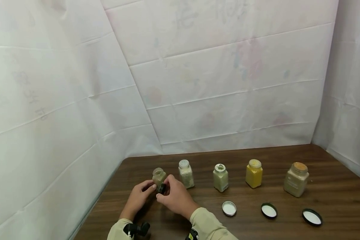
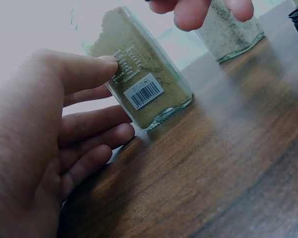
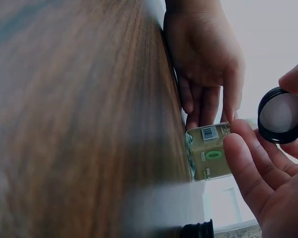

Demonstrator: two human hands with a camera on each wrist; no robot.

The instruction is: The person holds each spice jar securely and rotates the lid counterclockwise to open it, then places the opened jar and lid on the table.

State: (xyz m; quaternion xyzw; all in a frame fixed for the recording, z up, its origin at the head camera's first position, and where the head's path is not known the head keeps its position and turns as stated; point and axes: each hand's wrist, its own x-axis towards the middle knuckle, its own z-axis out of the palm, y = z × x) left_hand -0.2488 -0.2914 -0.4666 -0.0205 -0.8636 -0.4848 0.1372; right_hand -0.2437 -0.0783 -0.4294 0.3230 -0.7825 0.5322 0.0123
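A small square glass spice jar [image 1: 159,175] of brownish-green powder stands uncapped on the table's left side. My left hand [image 1: 139,199] holds it, thumb on the printed face and fingers at its far side; a barcode label shows low on the jar [image 2: 139,84] in the left wrist view. Beside it, my right hand [image 1: 179,197] pinches a black screw lid [image 3: 282,115], apart from the jar mouth, its pale inside showing in the right wrist view. Just right of the hands is a jar of pale flecked seasoning [image 1: 186,174] with a perforated top.
Further right along the wooden table [image 1: 198,230] stand a green-powder jar [image 1: 220,178], a yellow-powder jar [image 1: 254,174] and a larger jar with an orange top [image 1: 296,180]. Nearer lie a silver-rimmed lid [image 1: 229,208] and two black-rimmed lids, one at centre right [image 1: 269,211], another farther right [image 1: 312,217]. White sheeting [image 1: 216,83] hangs behind.
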